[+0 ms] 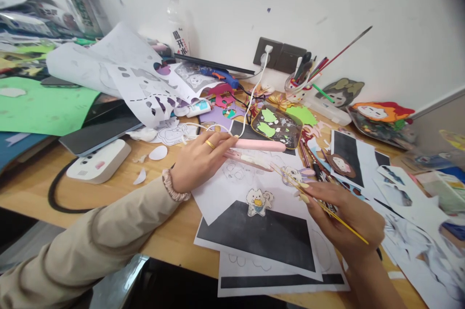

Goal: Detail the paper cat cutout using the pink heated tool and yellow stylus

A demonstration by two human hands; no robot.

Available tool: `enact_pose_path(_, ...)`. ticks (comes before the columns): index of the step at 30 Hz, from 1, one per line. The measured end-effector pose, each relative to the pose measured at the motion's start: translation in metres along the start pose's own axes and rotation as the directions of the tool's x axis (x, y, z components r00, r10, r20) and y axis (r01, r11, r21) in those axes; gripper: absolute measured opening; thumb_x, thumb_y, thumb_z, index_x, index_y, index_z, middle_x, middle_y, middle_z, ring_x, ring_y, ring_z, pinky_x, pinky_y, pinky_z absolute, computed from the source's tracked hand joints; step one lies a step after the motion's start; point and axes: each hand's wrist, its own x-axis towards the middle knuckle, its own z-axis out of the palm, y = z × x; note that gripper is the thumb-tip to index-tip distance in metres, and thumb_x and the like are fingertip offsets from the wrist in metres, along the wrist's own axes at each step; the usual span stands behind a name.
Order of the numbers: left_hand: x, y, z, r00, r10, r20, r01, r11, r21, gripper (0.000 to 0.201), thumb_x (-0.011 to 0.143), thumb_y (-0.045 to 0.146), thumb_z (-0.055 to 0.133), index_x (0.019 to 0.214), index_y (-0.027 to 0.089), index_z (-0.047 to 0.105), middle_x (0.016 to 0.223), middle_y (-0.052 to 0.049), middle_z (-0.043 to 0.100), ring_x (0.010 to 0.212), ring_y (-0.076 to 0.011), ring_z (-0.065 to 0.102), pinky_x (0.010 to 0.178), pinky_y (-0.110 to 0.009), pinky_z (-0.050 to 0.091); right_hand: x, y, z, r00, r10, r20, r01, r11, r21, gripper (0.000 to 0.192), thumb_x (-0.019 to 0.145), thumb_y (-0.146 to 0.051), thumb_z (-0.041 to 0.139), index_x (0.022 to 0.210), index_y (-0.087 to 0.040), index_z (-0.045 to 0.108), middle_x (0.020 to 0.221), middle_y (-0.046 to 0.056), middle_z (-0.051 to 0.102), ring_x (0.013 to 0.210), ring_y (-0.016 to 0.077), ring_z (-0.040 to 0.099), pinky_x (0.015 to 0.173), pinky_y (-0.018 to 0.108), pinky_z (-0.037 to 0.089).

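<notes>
Pink tool: a slim pink stick-shaped tool (259, 145) with a white cord is held flat under the left hand (199, 162); its tip points away from the fingers toward a dark tray (278, 127).
Left fingers: closed narrowly along the tool's rear end, a gold ring on one finger.
Right hand (345, 217): fingers pinched shut on a thin yellow brush (319, 205), whose tip reaches just past the fingertips toward the tool.
Cutout: a small white animal cutout (258, 201) lies between the two hands on black and white paper sheets (261, 236).
Table (65, 202): light wood, strewn with scraps; a pen cup (300, 81) stands well beyond the fingers by the wall.
Handling, as judged: the brush tip is best guided slowly, with the tool kept pressed flat and its cord kept off the cutout.
</notes>
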Motion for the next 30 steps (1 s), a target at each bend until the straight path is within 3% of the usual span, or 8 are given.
enact_pose_path(8,-0.0013,-0.0015,0.0013,0.998,-0.044,-0.036,0.043,0.998,-0.037,0.033,0.075,0.023,0.047,0.108,0.018,0.046,0.1,-0.005,0.056,0.088,-0.0181,0.051,0.069,-0.028,0.045,0.0009,0.0047,-0.0028,0.999,-0.029,0.023,0.029,1.0,0.01,0.022,0.066,-0.011,0.057,0.085,-0.02,0.053,0.071,0.001,0.063,0.067,0.0126,0.06,0.062,0.024,0.049)
enact_pose_path(15,-0.0008,-0.0006,-0.0008,0.996,-0.076,-0.041,0.074,0.996,-0.051,0.033,0.075,0.024,0.047,0.108,0.018,0.046,0.1,-0.005,0.056,0.088,-0.0177,0.051,0.07,-0.028,0.045,0.0016,0.0042,-0.0046,1.0,-0.009,0.016,0.011,0.996,-0.084,0.015,0.068,-0.013,0.055,0.081,-0.02,0.054,0.069,0.0,0.064,0.066,0.0135,0.061,0.061,0.023,0.048)
enact_pose_path(19,0.0,0.0004,-0.0023,0.995,-0.081,-0.066,0.078,0.996,-0.044,0.032,0.075,0.024,0.047,0.106,0.017,0.048,0.098,-0.005,0.056,0.086,-0.0173,0.051,0.069,-0.028,0.045,0.0004,0.0032,-0.0045,0.996,0.094,-0.006,-0.094,0.992,-0.086,0.01,0.07,-0.015,0.054,0.079,-0.02,0.055,0.069,0.001,0.064,0.066,0.0135,0.061,0.06,0.023,0.047)
enact_pose_path(25,0.0013,0.0016,-0.0043,0.991,-0.064,-0.119,0.058,0.997,-0.054,0.027,0.073,0.022,0.051,0.099,0.017,0.051,0.094,-0.004,0.058,0.083,-0.0161,0.051,0.069,-0.026,0.045,-0.0012,0.0019,-0.0056,0.953,0.303,0.011,-0.302,0.949,0.092,0.006,0.071,-0.017,0.053,0.073,-0.022,0.056,0.063,-0.002,0.061,0.062,0.013,0.059,0.058,0.024,0.045)
enact_pose_path(30,0.0014,0.0015,-0.0047,0.989,-0.02,-0.146,0.007,0.996,-0.091,0.025,0.071,0.021,0.054,0.096,0.016,0.051,0.093,-0.004,0.058,0.082,-0.0157,0.051,0.071,-0.027,0.045,-0.0028,0.0013,-0.0081,0.921,0.387,0.052,-0.389,0.903,0.182,0.007,0.071,-0.018,0.053,0.072,-0.024,0.057,0.062,-0.003,0.06,0.06,0.0127,0.057,0.058,0.026,0.044)
